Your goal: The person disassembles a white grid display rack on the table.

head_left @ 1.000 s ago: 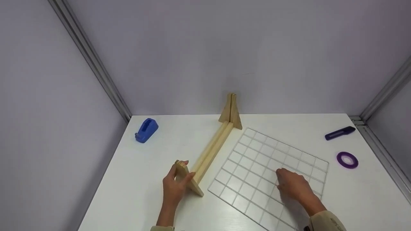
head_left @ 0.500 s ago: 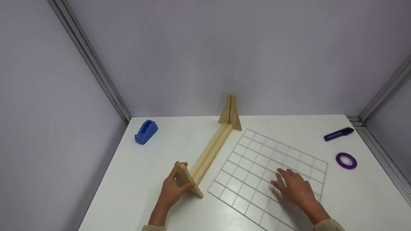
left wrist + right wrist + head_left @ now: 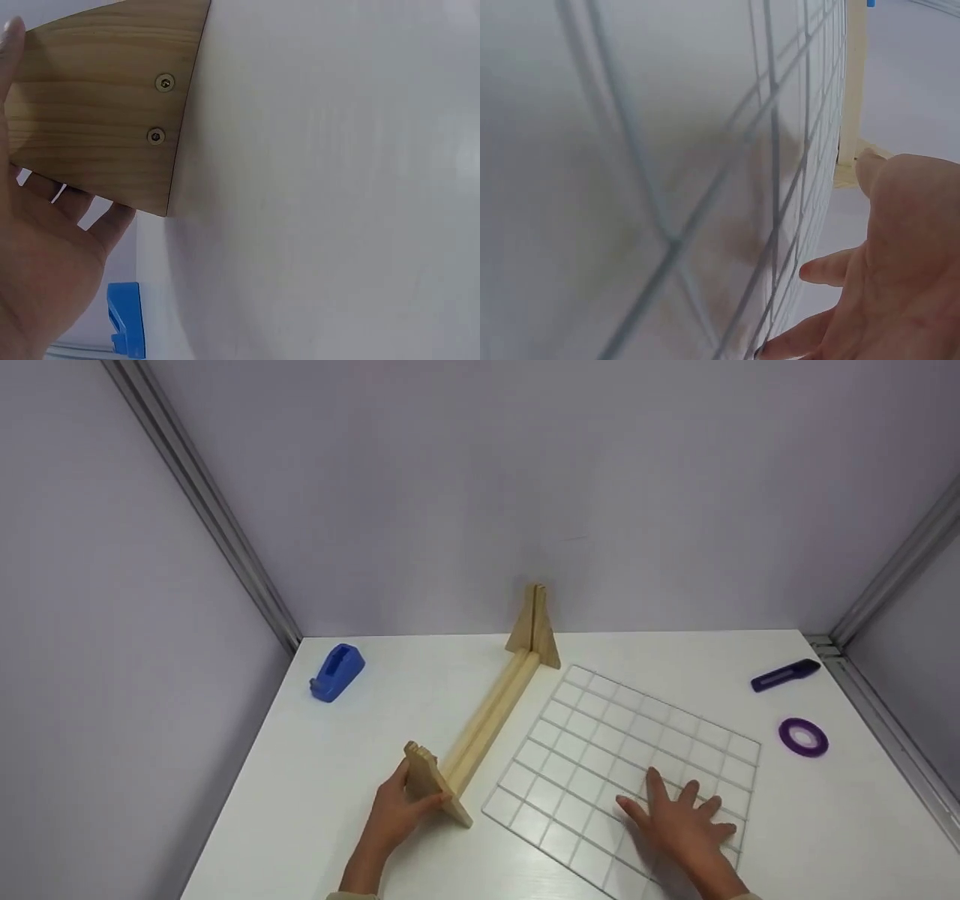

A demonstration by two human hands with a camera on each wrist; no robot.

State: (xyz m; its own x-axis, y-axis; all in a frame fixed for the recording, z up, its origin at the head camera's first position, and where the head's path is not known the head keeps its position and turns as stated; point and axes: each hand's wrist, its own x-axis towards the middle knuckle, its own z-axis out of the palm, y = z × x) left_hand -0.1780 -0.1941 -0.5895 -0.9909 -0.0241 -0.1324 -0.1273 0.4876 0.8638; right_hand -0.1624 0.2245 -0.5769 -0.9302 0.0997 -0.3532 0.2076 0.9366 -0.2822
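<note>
the white tabletop point(image 3: 360, 750) is boxed in by lilac walls on three sides, with metal corner posts at the back left and back right; bare surface lies between the blue tape dispenser point(image 3: 337, 672) at the back left and the wooden stand point(image 3: 480, 718), and again at the right past the wire grid point(image 3: 600, 742), where a purple tape ring point(image 3: 802, 736) and a dark blue marker point(image 3: 784, 674) sit near the right edge. the stand is pale wood: two long rails laid side by side, ending in a triangular upright at each end, running from the back wall toward the front. the left hand point(image 3: 397, 810) grips the near triangular end, fingers curled round it. the white grid lies flat just beside the stand; the right hand point(image 3: 682, 829) rests on its near corner, fingers spread and straight.
</note>
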